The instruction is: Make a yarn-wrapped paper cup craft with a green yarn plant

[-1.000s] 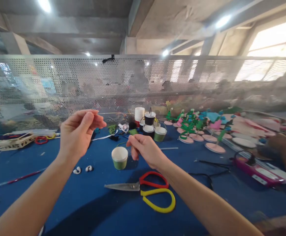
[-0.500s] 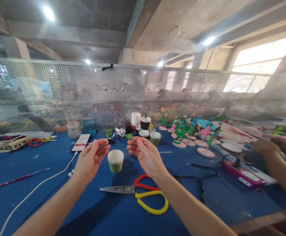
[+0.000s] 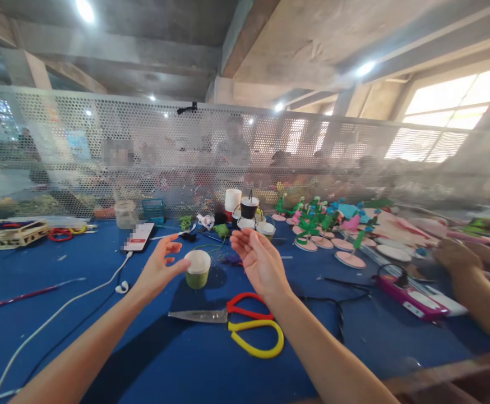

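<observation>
My left hand (image 3: pixel 161 269) is open just left of a small paper cup (image 3: pixel 197 279), its thumb close to the rim. The cup stands upright, white inside and wrapped in green around the outside. My right hand (image 3: pixel 264 266) hovers to the right of the cup, fingers stretched out and slightly curved, with nothing visible in it. Behind the cup a thin green cord (image 3: pixel 211 246) curves toward a green ball of yarn (image 3: pixel 221 230). Scissors (image 3: pixel 232 320) with one red and one yellow handle lie in front of the cup, partly behind my right forearm.
A phone (image 3: pixel 141 238) on a white cable lies left. Black and white little buckets (image 3: pixel 249 208) stand at the back. Several green figures on pink discs (image 3: pixel 350 259) fill the right. A purple power strip (image 3: pixel 424 300) lies near another person's hand (image 3: pixel 459 258).
My left hand's fingers have spread from a pinch, and its thumb has come near the cup. My right hand has moved slightly right, its fingers loosened. The view has shifted slightly.
</observation>
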A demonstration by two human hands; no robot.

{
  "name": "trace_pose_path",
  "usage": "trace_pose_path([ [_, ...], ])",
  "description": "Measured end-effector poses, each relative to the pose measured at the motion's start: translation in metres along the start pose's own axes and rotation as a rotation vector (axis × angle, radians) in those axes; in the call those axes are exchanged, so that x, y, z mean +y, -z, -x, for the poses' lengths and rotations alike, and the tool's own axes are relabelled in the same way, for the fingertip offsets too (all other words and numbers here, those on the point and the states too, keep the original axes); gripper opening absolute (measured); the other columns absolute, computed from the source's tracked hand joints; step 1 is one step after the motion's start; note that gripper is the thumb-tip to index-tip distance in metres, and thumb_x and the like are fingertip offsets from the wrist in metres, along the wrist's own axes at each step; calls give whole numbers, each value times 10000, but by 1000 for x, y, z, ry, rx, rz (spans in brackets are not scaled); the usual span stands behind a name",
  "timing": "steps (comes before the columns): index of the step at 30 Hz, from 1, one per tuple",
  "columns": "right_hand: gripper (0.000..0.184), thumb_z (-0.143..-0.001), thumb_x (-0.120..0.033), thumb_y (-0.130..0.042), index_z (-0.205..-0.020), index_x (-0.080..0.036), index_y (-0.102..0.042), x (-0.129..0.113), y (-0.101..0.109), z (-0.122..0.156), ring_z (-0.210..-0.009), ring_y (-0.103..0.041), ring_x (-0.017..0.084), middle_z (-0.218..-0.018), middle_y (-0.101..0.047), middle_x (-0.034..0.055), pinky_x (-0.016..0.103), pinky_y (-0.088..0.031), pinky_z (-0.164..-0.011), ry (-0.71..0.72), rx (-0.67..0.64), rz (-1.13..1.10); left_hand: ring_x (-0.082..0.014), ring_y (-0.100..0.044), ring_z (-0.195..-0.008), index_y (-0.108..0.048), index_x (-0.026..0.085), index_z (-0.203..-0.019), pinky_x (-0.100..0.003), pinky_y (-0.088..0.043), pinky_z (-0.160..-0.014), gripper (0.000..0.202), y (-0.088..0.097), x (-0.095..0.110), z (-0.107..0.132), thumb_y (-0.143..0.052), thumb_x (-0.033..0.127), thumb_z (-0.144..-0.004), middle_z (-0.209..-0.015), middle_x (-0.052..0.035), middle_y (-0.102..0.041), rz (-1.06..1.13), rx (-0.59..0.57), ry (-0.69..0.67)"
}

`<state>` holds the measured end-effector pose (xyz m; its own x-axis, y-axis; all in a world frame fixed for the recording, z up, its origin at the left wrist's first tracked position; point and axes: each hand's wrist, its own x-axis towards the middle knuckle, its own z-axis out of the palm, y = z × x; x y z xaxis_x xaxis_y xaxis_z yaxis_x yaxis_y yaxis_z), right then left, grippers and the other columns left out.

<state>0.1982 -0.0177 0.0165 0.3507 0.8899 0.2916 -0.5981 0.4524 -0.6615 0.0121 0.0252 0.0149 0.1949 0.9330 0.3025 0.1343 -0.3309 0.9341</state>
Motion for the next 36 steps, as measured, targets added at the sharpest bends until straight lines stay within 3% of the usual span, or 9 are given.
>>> trace_pose_path([
  [3,95,-700,-246,-601,-718,-152,-602,-3,3,-4,-695,-622,115,-717,-672,32,262,-492,-713,34,47,-28,-276,-453,-1060,-318,140,-1236,-426,-325,-918,961,-6,-19,-2,-753,288,-391,-1125,-157,-479,-235,-98,35],
  [6,89,-705,-238,-597,-709,-149,-601,-2,5,-6,-697,-621,118,-713,-670,35,277,-490,-725,28,55,-26,-294,-425,-1090,-214,114,-1286,-436,-276,-957,1060,-16,-37,-3,-750,264,-383,-1175,-182,-440,-275,-152,6],
  [11,99,-701,-250,-602,-715,-152,-602,1,5,-5,-702,-620,121,-726,-669,39,289,-486,-742,4,36,-11,-280,-370,-1160,-124,117,-1307,-411,-223,-998,1013,-25,-50,-5,-693,227,-476,-1261,-173,-372,-252,-181,-30],
  [18,110,-682,-266,-617,-708,-160,-601,5,2,-2,-690,-624,126,-721,-672,37,286,-496,-719,-35,16,-12,-268,-463,-1082,-172,166,-1292,-408,-293,-954,929,-14,-58,-14,-675,225,-513,-1151,-129,-491,-253,-56,0],
  [21,110,-675,-264,-625,-696,-158,-603,7,1,0,-685,-624,127,-721,-673,40,287,-496,-720,-56,2,-18,-279,-421,-1122,-218,167,-1279,-413,-276,-965,954,-8,-59,-19,-710,237,-464,-1202,-143,-449,-289,-52,-50],
  [26,114,-659,-257,-641,-705,-157,-612,4,0,1,-696,-624,124,-720,-677,41,267,-500,-712,-59,0,-46,-286,-429,-1079,-400,199,-1182,-433,-324,-907,799,10,-23,-18,-721,299,-458,-1224,-123,-431,-318,92,-172],
  [31,94,-661,-243,-641,-683,-154,-621,2,-1,1,-691,-622,121,-721,-674,40,265,-506,-718,-96,-4,-48,-115,-563,-669,-590,178,-905,-247,-446,-619,283,13,33,-12,-597,320,-660,-946,-66,-613,348,-23,-167],
  [33,88,-663,-236,-640,-686,-153,-620,2,-3,-2,-686,-623,122,-721,-672,41,267,-512,-711,-123,-4,-47,-103,-566,-588,-619,142,-739,-227,-446,-587,184,9,46,-17,-595,311,-671,-722,-44,-642,455,-21,-154],
  [36,88,-650,-217,-653,-699,-157,-611,-2,-4,-9,-678,-624,111,-718,-671,32,240,-518,-696,-137,3,-47,-106,-584,-564,-616,144,-738,-209,-448,-542,136,1,55,-27,-580,269,-696,-599,-19,-636,543,56,-142],
])
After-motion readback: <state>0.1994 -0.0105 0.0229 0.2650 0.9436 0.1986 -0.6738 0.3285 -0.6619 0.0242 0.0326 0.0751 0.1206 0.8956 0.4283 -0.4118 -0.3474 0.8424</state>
